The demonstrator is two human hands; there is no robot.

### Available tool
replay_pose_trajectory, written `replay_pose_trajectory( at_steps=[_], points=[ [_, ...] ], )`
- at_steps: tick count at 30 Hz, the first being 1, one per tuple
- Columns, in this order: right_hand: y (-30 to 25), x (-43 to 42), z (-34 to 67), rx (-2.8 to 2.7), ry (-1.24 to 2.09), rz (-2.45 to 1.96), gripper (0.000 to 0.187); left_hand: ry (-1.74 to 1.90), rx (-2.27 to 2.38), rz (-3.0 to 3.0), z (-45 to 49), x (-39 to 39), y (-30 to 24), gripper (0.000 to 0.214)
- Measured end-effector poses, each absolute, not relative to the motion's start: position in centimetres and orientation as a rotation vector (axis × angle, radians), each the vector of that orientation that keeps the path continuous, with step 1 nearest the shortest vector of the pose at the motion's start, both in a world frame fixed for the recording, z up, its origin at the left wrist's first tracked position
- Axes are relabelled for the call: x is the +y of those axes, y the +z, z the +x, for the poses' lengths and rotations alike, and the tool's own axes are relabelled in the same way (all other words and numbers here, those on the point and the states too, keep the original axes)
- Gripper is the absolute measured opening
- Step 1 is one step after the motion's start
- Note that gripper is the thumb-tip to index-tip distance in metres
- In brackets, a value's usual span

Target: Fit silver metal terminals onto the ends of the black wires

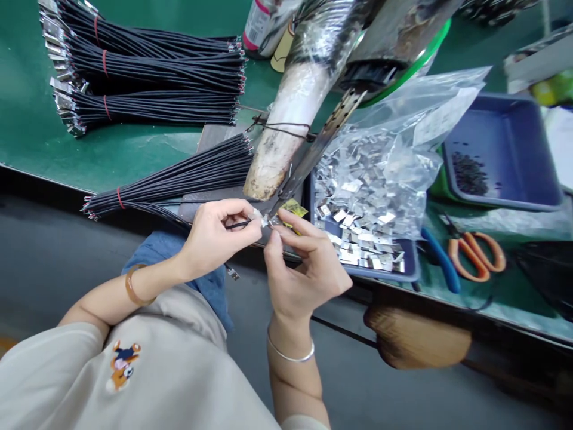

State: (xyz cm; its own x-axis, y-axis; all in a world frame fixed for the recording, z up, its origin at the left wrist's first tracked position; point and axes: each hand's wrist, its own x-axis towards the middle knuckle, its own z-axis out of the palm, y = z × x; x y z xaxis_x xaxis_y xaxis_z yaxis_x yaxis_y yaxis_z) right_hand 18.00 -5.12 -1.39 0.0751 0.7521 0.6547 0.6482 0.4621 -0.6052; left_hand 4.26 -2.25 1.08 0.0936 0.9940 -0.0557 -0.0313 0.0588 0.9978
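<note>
My left hand (pixel 217 236) pinches the end of a thin black cable (pixel 237 225) at the bench's front edge. My right hand (pixel 302 266) meets it fingertip to fingertip, closed on a small metal shell (pixel 267 221) at the cable's tip. Both hands sit just below a tape-wrapped machine arm (pixel 290 119) that slants down toward them. Left of my hands, a bundle of black cables (pixel 179 179) tied with a red band lies on the bench. Right of them is a blue tray (pixel 409 275) heaped with small metal shells (pixel 367 197), partly under a clear plastic bag.
More banded cable bundles with metal plugs (pixel 147 65) are stacked at the back left on the green mat (pixel 111 152). Orange-handled scissors (pixel 477 257) and a blue-handled tool (pixel 441 260) lie to the right. A second blue tray (pixel 505 149) stands behind them.
</note>
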Motion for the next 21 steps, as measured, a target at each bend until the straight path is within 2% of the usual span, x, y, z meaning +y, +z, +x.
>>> replay_pose_trajectory(
  at_steps=[16, 21],
  points=[
    [-0.3, -5.2, 18.0, -1.722, 0.126, -1.191, 0.019, 1.053, 1.150, 1.186, 4.1, -2.3, 1.7, 0.012],
    [-0.4, -6.1, 19.2, -1.566, 0.261, -1.265, 0.005, 1.011, 1.142, 1.297, 3.9, -2.8, 1.7, 0.012]
  ],
)
